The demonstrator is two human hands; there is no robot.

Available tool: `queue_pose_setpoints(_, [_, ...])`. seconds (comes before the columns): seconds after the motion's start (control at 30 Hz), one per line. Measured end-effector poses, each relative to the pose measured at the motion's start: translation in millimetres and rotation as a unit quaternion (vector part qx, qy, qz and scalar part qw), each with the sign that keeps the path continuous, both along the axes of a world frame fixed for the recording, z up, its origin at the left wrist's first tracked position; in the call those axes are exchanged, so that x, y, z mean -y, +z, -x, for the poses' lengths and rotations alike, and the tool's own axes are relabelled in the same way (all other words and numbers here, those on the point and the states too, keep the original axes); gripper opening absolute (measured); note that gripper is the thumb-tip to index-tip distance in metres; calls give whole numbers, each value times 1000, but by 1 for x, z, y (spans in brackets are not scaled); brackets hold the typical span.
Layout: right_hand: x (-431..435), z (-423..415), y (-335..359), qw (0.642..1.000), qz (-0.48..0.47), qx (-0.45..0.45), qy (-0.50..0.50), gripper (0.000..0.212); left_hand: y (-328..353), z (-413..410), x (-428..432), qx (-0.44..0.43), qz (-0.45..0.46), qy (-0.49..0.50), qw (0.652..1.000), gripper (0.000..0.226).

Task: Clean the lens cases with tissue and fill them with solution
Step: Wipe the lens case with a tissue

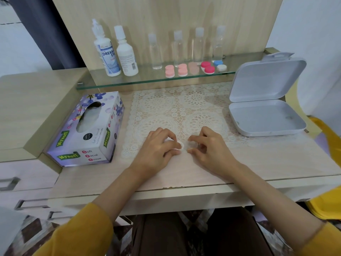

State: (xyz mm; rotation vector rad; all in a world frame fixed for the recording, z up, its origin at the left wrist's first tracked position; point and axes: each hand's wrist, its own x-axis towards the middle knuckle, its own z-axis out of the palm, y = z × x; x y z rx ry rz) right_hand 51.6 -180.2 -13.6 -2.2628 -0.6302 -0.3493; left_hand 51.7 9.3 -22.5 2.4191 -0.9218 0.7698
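A small white lens case [181, 146] lies on the lace mat [177, 111] between my two hands. My left hand [160, 146] pinches its left end with curled fingers. My right hand [206, 145] has thumb and forefinger curled at its right cap [191, 144]. A purple tissue box [88, 130] lies to the left. Two white solution bottles [106, 50] [126, 52] stand on the glass shelf [129, 80]. Several pink, red, blue and white lens cases [191, 68] sit in a row on that shelf.
Several small clear bottles [199, 45] stand at the back of the shelf. An open grey plastic box [265, 106] sits at the right. A yellow cloth [328, 172] hangs at the right edge. Drawers with metal handles [9, 182] are at the left.
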Motion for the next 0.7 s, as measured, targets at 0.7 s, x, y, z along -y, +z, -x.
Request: queue_pose_setpoints(0.7, [-1, -2, 0, 1000, 7, -2, 0, 23, 1, 4, 0, -33, 31, 14, 999, 24])
